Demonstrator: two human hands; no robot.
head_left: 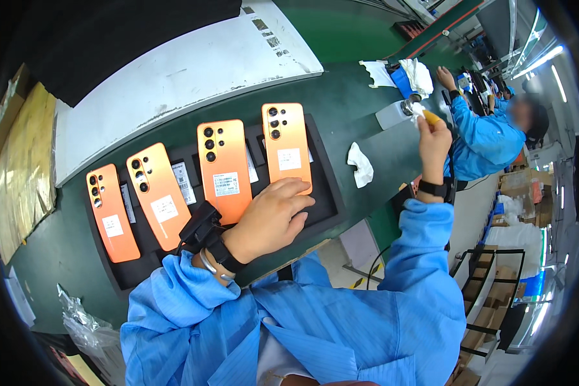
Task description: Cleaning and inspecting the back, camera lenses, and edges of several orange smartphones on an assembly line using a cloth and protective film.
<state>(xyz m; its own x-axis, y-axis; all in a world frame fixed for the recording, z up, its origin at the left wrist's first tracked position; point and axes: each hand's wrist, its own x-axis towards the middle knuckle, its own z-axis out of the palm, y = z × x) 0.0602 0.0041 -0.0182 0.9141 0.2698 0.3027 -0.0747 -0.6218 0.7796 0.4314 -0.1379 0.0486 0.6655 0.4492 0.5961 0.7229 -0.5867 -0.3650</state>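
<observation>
Several orange phones lie back side up in a black tray [328, 186], with white labels on their backs and dark camera lenses. My left hand [270, 215] rests with fingers stretched out on the lower end of the rightmost phone [286, 138]. Just left of that hand is another orange phone [224, 151]. Out to the right, my right hand [435, 147] pinches a white wipe [419, 110] at the top of a squarish translucent bottle [391, 116]. A yellow cover [431, 117] sits on one of its fingers.
A crumpled white cloth [359, 165] lies between tray and bottle. Behind the bottle stands a blue container [402, 82] with white cloths. A white board [193, 83] lies beyond the tray. Clear plastic bags [93, 328] are at lower left. A co-worker [489, 138] in blue is at right.
</observation>
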